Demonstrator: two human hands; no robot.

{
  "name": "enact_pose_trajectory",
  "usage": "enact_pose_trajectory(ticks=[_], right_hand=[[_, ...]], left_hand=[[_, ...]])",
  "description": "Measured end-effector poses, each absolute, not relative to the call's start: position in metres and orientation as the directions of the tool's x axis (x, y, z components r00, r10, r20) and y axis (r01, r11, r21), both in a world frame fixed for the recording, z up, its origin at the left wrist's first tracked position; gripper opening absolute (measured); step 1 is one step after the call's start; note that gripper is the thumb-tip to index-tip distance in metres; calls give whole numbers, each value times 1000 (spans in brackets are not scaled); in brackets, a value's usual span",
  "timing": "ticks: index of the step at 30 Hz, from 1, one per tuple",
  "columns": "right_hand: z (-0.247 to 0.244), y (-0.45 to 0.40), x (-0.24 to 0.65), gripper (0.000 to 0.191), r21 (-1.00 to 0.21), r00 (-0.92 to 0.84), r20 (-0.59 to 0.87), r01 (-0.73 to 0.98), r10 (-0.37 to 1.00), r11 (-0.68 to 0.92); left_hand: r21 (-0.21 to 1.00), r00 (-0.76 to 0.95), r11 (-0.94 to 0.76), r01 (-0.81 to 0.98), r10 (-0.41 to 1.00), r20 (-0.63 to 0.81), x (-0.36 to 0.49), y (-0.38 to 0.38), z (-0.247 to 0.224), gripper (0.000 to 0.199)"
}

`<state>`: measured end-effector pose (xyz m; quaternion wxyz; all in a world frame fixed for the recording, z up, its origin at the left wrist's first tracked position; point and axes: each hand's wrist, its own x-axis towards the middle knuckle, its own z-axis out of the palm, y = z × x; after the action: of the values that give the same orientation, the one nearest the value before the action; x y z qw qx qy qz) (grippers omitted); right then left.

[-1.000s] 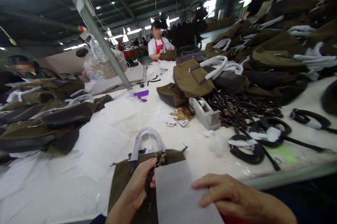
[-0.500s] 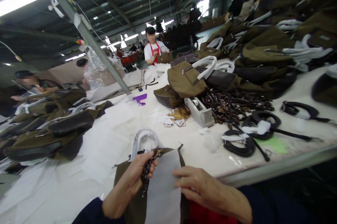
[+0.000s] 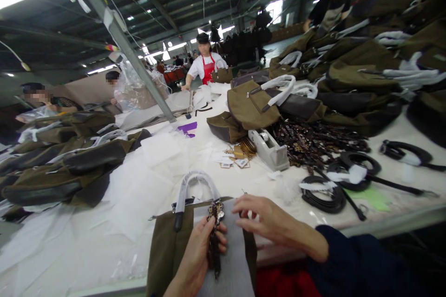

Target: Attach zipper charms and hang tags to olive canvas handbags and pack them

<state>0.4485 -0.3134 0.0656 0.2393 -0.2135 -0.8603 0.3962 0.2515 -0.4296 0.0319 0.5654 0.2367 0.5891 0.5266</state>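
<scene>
My left hand (image 3: 195,250) is closed around a dark brown bag charm (image 3: 214,255), with patterned links and a shiny metal piece at its top. The charm hangs in front of a pale grey paper sheet (image 3: 235,260) lying over the face of an olive handbag (image 3: 169,241). One wrapped white handle (image 3: 200,175) stands up from the bag's top edge. Beside the sheet's upper right edge is my right hand (image 3: 268,222), its fingers bent and apart with no object visible in them. Whether its fingertips touch the sheet is unclear.
Beyond the bag are a tape dispenser (image 3: 268,150), paper tags (image 3: 241,163) and a heap of dark charms (image 3: 317,143). Coiled black straps (image 3: 322,194) lie right. Handbags pile at left (image 3: 87,157) and right (image 3: 365,69). White sheets (image 3: 135,194) overlap leftward. A co-worker (image 3: 207,64) stands across.
My left hand has brought the charm right, over the grey sheet. My right hand has moved up toward the bag's top edge. The co-worker across has stretched out an arm.
</scene>
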Motion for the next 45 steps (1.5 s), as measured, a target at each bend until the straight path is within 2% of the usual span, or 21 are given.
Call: enact_pose_trajectory(ticks=[3,6,8,11,15,20,25,30,35,38,42,45], right_hand=[[62,-276,418,24,-735,-700,153,391,698,553],[54,-250,379,42,-591,-719,-32,574,694,567],[49,-241,358,51,-556,-762,-133,586,634,589],[43,-238,340,51,-592,-825,-179,526,537,610],[36,-242,343,44,-677,-848,-140,458,511,575],[21,-258,370,45,-781,-779,-52,422,625,461],[21,-275,402,45,-957,-701,16,196,713,214],[42,-286,420,45,-989,-618,74,57,783,139],[44,-289,422,49,-992,-430,115,5,896,130],[29,-285,419,51,-989,-339,69,101,938,109],[8,-278,423,52,-922,-378,24,349,926,166],[7,-278,434,46,-835,-428,62,473,902,282]], left_hand=[[886,-245,351,-304,870,-428,252,-429,33,40],[897,-262,315,-310,879,-399,253,-430,35,39],[904,-258,300,-304,887,-382,253,-430,34,39],[905,-244,319,-281,889,-389,254,-432,31,39],[905,-231,312,-289,895,-382,254,-432,33,39],[895,-143,336,-294,910,-389,262,-433,44,40],[899,-48,360,-250,923,-382,278,-431,61,40],[915,63,350,-202,937,-344,284,-424,86,39],[944,49,303,-131,953,-299,284,-412,104,42],[948,53,306,-87,952,-302,276,-399,98,41],[893,101,445,-70,893,-438,260,-381,70,38],[857,110,507,-90,861,-497,254,-375,57,39]])
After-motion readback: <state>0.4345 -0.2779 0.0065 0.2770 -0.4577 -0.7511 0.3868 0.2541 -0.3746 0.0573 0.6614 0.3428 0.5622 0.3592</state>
